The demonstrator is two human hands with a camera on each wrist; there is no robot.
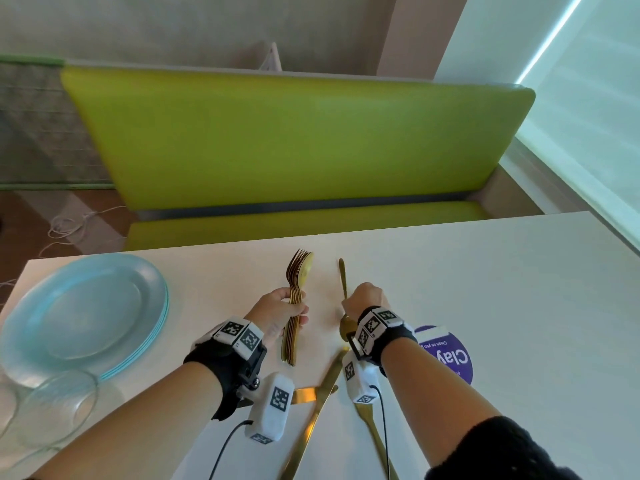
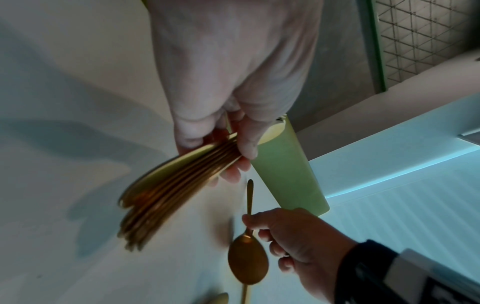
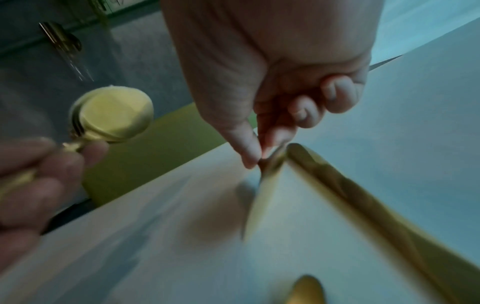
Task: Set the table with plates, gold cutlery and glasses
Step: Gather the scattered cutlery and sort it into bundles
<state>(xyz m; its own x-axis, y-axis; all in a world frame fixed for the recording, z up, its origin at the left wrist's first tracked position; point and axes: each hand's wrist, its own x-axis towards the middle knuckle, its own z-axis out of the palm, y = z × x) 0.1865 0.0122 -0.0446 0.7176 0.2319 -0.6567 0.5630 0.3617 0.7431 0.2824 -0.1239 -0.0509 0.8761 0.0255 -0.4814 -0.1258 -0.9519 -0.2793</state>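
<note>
L hand (image 1: 277,311) fingers curled round fanned gold cutlery bundle (image 1: 294,306) (matte), R hand (image 1: 367,301) pinching slim gold spoon (image 2: 248,261)

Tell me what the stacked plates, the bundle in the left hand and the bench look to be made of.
Stacked plates: probably pale blue tinted glass; translucent, glossy, rims glinting.
Bundle of cutlery in the left hand: apparently metal with a brushed gold finish; thin, with a soft sheen.
Bench: likely green vinyl or leatherette; smooth, padded, faintly shiny.
</note>
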